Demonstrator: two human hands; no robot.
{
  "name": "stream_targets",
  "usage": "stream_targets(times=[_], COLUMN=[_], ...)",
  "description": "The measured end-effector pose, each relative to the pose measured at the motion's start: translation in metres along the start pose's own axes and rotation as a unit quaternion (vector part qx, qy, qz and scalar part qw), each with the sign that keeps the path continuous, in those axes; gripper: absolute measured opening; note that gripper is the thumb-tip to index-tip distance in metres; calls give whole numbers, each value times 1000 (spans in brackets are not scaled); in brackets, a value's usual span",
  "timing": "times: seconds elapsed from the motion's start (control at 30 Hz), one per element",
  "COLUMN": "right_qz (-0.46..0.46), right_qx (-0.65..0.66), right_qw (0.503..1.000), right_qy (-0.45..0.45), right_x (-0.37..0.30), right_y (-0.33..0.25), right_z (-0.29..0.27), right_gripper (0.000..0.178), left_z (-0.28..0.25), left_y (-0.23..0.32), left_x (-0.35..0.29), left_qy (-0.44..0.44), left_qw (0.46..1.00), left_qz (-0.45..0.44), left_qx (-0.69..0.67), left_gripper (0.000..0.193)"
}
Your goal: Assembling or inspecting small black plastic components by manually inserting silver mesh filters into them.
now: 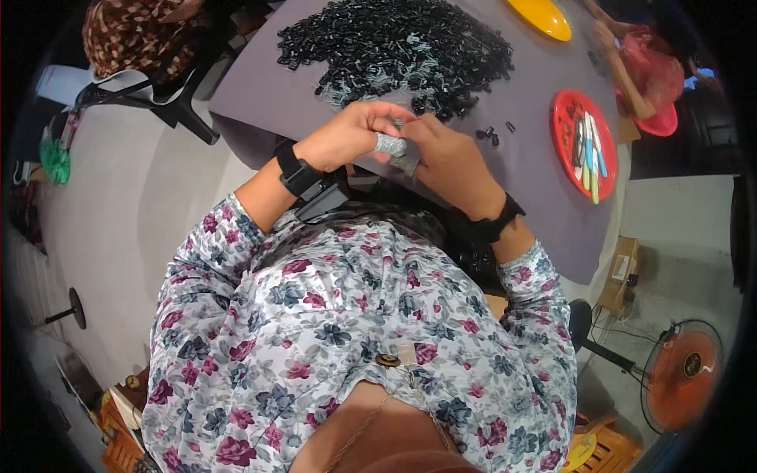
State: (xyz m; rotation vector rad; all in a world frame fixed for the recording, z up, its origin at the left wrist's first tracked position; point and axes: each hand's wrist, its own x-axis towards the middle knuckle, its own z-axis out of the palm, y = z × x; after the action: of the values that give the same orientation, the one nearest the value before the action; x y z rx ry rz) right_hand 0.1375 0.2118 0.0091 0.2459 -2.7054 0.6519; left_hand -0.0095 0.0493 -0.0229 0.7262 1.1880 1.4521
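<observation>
The left hand [347, 135] and right hand [456, 162] met above the near edge of the counter [544, 229], fingers bent and fingertips drawn together; whether a small piece was pinched between them could not be told. A grey wrap [390, 144] encircled a digit of the left hand, and dark bands, one at the left wrist [296, 169] and one at the right wrist [497, 225], lay above floral sleeves. Just beyond the hands, a broad heap of small black pieces [449, 55] covered the far part of the counter, with pale, translucent slivers [371, 83] mixed into its nearer side. A few loose black pieces [495, 139] lay apart, right of the heap. Farther right, a red tray [561, 142] bore slender tools [590, 146] with white, blue and yellow-green parts; a yellow dish [544, 17] stood at the far edge.
</observation>
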Motion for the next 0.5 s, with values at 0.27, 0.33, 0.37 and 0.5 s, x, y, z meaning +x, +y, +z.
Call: stream_targets(times=[0.27, 0.33, 0.37, 0.5], right_qz=[-29, -18, -12, -6], right_qx=[-43, -27, -19, 12], right_qw=[995, 995, 995, 996], right_qy=[-89, -92, -99, -87], right_x=[-17, -18, -21, -28], right_y=[-13, -12, -9, -6], right_z=[2, 3, 4, 5], right_gripper=[26, 24, 23, 20], left_z=[10, 9, 11, 22], left_y=[9, 5, 6, 4], left_x=[-8, -8, -8, -5], left_qy=[-99, -95, -94, -81], left_qw=[992, 993, 993, 995], left_qz=[-54, -47, -43, -36], left_qx=[64, 46, 47, 54], left_gripper=[55, 55, 54, 48])
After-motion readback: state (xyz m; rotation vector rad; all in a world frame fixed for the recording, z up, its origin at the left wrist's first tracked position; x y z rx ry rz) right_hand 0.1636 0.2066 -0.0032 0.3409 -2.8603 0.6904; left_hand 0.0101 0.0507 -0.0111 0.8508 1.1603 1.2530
